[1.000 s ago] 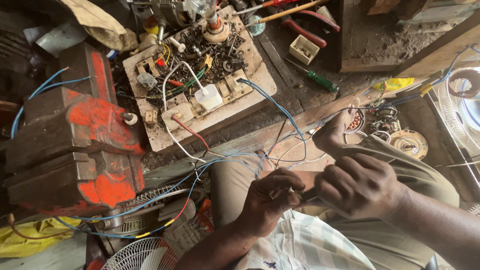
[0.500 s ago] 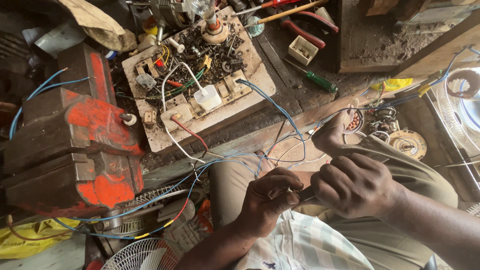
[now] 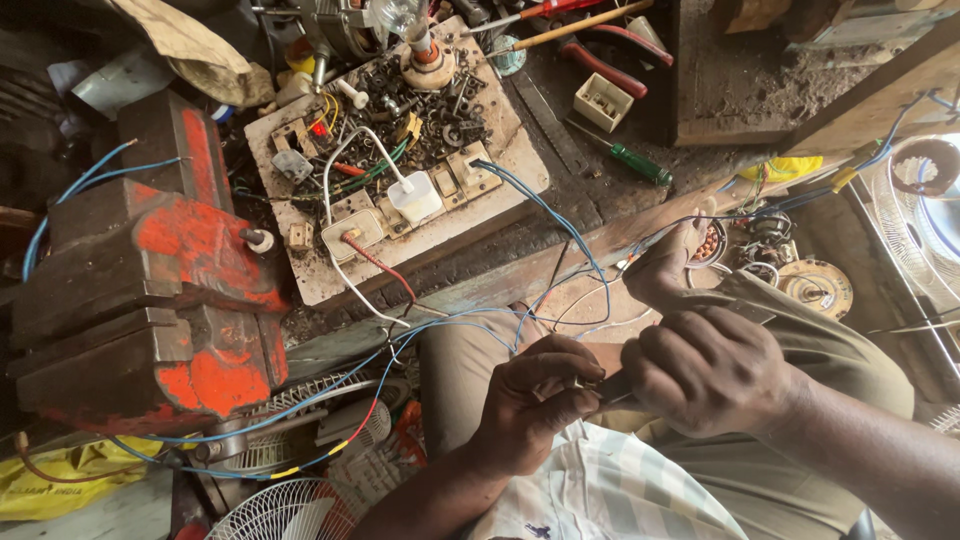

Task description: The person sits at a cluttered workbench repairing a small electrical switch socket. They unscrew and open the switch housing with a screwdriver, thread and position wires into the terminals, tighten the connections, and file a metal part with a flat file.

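Both hands are working together below the wooden switchboard (image 3: 400, 190), over the person's lap. The left hand (image 3: 535, 400) is curling tightly, pinching a small metal piece (image 3: 583, 381) at its fingertips. The right hand (image 3: 715, 370) is fisting around a dark tool handle (image 3: 613, 388) that is touching that piece; a red bench vise (image 3: 150, 290) is standing left of the switchboard.

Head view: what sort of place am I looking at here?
Probably a small electrical repair workshop: a red bench vise, a test board crowded with switches and wires, and hand tools like a green-handled screwdriver on a grimy bench.
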